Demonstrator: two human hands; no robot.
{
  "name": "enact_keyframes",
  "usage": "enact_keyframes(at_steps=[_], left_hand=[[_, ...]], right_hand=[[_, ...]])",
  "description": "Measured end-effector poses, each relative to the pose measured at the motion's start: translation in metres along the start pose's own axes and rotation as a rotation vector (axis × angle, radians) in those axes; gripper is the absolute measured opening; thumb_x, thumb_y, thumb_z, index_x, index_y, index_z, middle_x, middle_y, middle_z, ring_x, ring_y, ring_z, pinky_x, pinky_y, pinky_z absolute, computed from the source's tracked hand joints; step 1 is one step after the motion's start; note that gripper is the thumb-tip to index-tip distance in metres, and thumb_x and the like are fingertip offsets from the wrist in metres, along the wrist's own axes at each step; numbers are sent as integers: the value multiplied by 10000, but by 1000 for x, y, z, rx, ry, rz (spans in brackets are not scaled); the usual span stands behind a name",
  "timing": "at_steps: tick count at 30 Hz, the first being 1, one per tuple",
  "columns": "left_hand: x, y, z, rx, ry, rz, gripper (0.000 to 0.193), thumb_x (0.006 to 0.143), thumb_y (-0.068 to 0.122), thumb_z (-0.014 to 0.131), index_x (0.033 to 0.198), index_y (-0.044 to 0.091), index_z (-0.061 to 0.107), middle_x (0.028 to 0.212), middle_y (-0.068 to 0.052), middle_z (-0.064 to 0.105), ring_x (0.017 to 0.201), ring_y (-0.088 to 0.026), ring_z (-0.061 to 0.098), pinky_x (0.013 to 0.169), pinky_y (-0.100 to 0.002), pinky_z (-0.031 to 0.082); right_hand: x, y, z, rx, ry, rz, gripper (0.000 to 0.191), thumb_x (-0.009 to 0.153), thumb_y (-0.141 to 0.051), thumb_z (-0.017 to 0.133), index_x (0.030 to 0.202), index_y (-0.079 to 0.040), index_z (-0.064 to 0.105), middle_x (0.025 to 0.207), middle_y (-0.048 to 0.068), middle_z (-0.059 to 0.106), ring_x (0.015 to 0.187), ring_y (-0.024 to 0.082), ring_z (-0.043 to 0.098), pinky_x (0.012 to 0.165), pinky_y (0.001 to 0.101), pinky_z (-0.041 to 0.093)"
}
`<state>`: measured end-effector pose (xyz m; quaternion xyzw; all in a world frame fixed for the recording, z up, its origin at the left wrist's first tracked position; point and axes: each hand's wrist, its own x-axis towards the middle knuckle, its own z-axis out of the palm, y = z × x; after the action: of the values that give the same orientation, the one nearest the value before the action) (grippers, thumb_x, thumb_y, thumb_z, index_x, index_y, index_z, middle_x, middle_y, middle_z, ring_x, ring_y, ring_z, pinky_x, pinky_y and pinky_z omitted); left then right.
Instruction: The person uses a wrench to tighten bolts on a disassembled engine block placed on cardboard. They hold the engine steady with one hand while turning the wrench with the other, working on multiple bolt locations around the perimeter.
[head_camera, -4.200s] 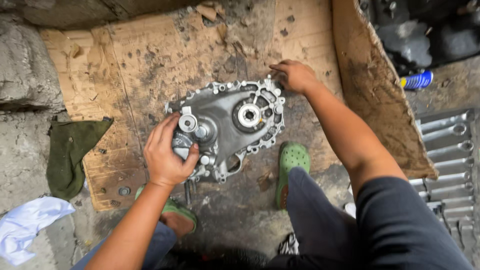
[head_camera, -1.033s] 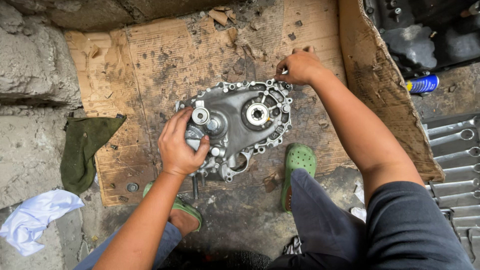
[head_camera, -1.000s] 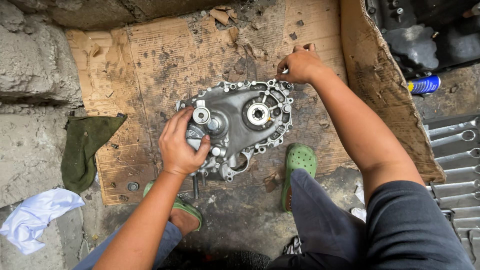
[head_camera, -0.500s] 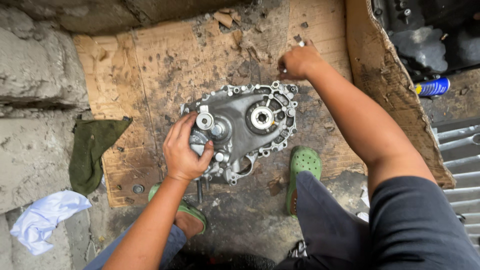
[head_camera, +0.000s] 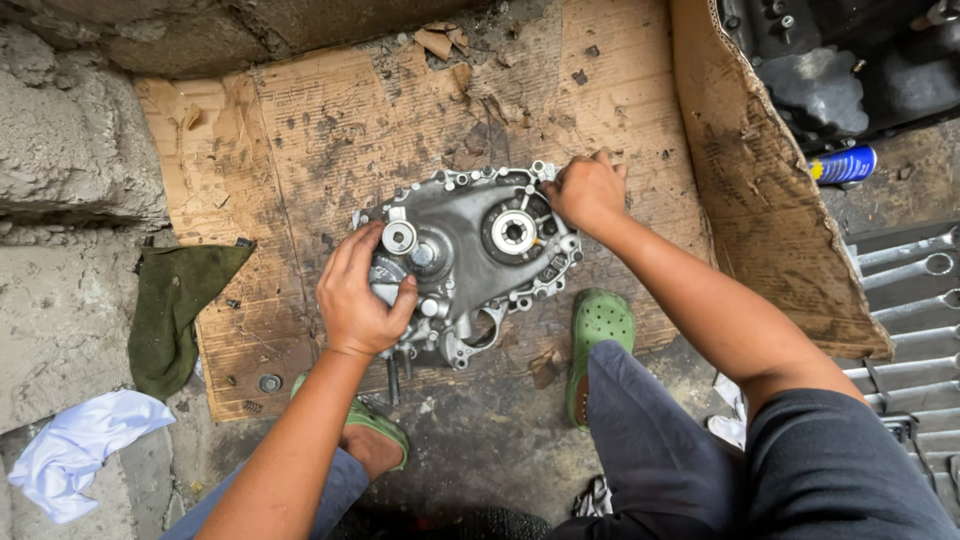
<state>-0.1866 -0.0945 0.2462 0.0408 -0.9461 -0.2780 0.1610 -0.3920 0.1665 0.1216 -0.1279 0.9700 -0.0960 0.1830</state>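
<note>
Your left hand (head_camera: 355, 300) grips the near-left end of the grimy cast-metal cover (head_camera: 470, 260); your right hand (head_camera: 585, 190) fingers pinch its far-right rim. It lies flat on stained cardboard (head_camera: 300, 140), long axis running left-right between your fingers.

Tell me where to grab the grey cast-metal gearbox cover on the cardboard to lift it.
Grip the grey cast-metal gearbox cover by its two opposite ends, from above, roughly where the left hand and right hand sit. It lies flat and is long, so one-sided lifting would probably tip it.

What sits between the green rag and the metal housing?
In the head view, only oil-stained cardboard separates the green rag from the metal housing; the left hand grips the housing's near edge.
</note>
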Motion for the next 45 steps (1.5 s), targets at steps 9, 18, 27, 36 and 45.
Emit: enact_keyframes(at_steps=[9,18,27,36,45], left_hand=[[1,3,-1,-1,0,2,595,787,281,714,1300,-7,629,1326,-223,658,1218,-426,648,1076,-466,504],[3,2,-1,-8,-3,5,597,778,273,721,1293,-16,630,1326,-230,655,1215,-429,645,1070,-467,504],[4,2,0,0,-5,12,593,789,276,712,1300,-13,627,1333,-227,652,1226,-425,644,1081,-467,504],[6,0,0,-4,-4,-2,599,789,274,716,1308,-9,625,1331,-224,650,1223,-424,643,1076,-465,505],[9,1,0,-6,-11,1,588,779,259,714,1294,-9,625,1334,-218,653,1227,-422,642,1080,-465,501]], right_hand=[[2,-2,3,463,-176,268,345,787,-502,817,844,-170,743,946,94,751,977,306,729,941,450,550],[22,23,12,1019,-126,-148,131,967,-233,738,976,-103,723,960,51,798,869,140,754,792,294,610],[77,47,-19,1529,-375,190,218,1060,-288,607,1091,-87,685,936,50,687,797,155,705,739,332,638],[86,30,-37,-171,-322,-331,265,935,-444,714,1145,-305,797,1145,84,777,1099,301,656,1070,589,450],[106,-10,-58,-388,-317,-421,306,802,-488,826,1051,-310,823,1187,12,745,1370,262,486,1259,584,154]])
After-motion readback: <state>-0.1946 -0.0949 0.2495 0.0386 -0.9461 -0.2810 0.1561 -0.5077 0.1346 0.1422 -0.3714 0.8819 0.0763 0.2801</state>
